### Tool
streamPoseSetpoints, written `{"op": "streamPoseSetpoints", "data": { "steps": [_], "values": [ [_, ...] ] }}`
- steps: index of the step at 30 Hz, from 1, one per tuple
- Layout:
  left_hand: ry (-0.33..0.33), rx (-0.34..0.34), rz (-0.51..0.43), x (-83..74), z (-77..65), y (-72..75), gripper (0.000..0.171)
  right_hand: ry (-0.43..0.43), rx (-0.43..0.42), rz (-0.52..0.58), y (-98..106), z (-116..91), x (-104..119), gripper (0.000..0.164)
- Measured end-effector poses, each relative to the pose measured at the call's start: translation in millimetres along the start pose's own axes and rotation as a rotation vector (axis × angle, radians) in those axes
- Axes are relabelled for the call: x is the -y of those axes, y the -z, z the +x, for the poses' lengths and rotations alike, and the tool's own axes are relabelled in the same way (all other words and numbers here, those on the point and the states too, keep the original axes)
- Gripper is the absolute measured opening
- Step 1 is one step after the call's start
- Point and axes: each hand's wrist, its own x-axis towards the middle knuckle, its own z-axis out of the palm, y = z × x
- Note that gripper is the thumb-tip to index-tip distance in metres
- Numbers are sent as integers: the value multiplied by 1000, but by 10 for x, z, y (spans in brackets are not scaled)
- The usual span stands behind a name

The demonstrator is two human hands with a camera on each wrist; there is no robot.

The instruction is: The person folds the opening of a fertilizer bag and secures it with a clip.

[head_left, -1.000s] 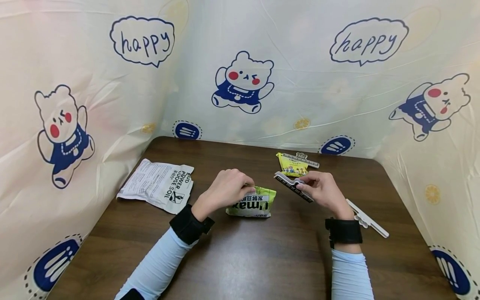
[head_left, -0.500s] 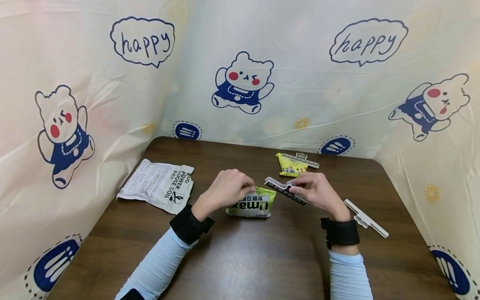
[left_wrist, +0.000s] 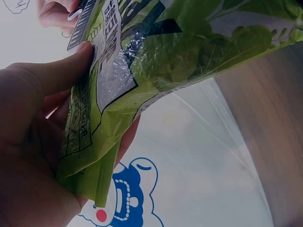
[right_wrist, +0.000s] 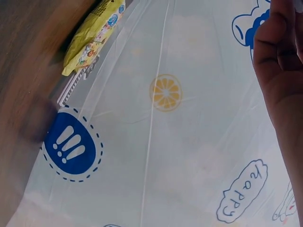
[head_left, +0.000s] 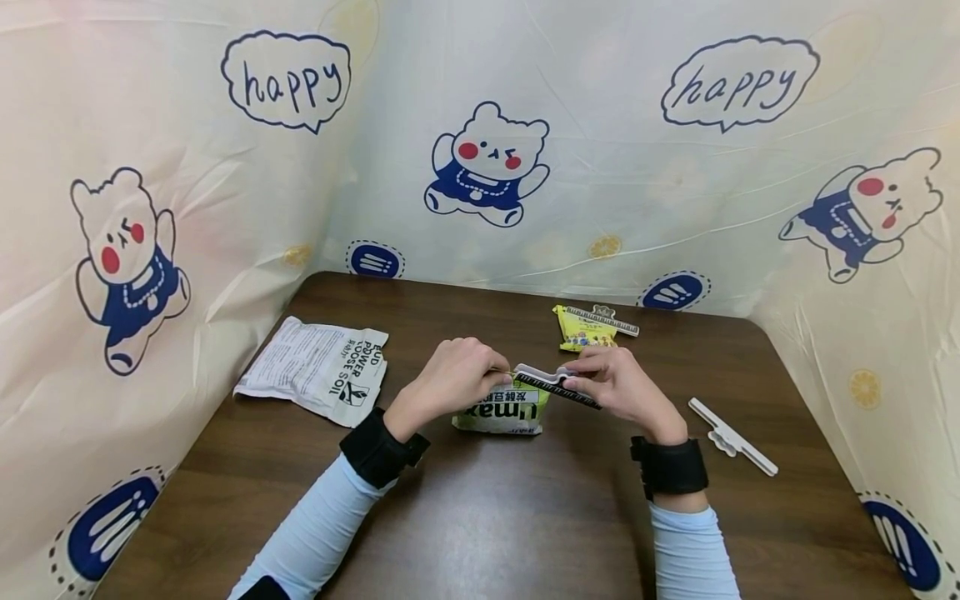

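Note:
My left hand [head_left: 461, 375] pinches the folded top edge of a green bag [head_left: 501, 417] that stands on the table; in the left wrist view the thumb presses on the bag's printed face [left_wrist: 156, 52]. From the right, my right hand [head_left: 622, 385] holds a white sealing clip [head_left: 551, 380] with dark toothed jaws between thumb and fingers. The clip's left end is at the bag's top right corner, close to the left fingertips. Whether the bag's edge lies between the clip's jaws cannot be told. In the right wrist view only part of the right hand [right_wrist: 279, 52] shows.
A white bag [head_left: 318, 371] of loose soil lies at the table's left. At the back right sits a small yellow bag [head_left: 588, 331] with a clip [head_left: 603, 319] on it. Another white clip [head_left: 731, 437] lies right of my right hand. Printed curtains surround the brown table [head_left: 480, 517].
My right hand has moved left with the sealing clip, bringing its end from beside the green bag to the bag's top edge. My left hand and the bag stay in place.

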Motion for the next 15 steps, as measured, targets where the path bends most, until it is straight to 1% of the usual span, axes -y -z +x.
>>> {"op": "streamPoseSetpoints", "data": {
  "steps": [6, 11, 15],
  "values": [
    [-2, 10, -2, 6, 4, 0, 9, -10, 22, -20, 1, 14, 33, 24],
    [-2, 23, -7, 4, 5, 17, 8, -45, 45, -15, 5, 16, 33, 25],
    [-2, 31, -10, 2, -3, 29, 8, -62, 51, -21, -12, 27, 27, 22]
  ]
}}
